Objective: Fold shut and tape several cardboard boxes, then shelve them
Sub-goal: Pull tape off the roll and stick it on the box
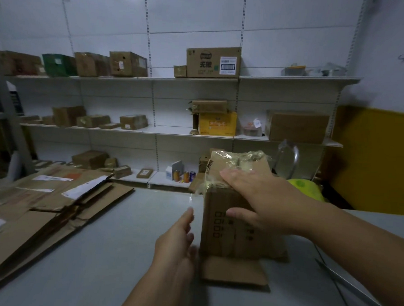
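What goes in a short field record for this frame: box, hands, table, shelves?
box: upright on grey table; near bottom flap lying open; crumpled clear tape on top
right hand: fingers flat on box top, thumb on near face
left hand: open beside box's left side, blurred; contact unclear
table left: flattened cardboard stack
shelves: hold many boxes

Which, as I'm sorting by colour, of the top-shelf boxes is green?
The green box near the left end of the top shelf; the others there are brown cardboard.
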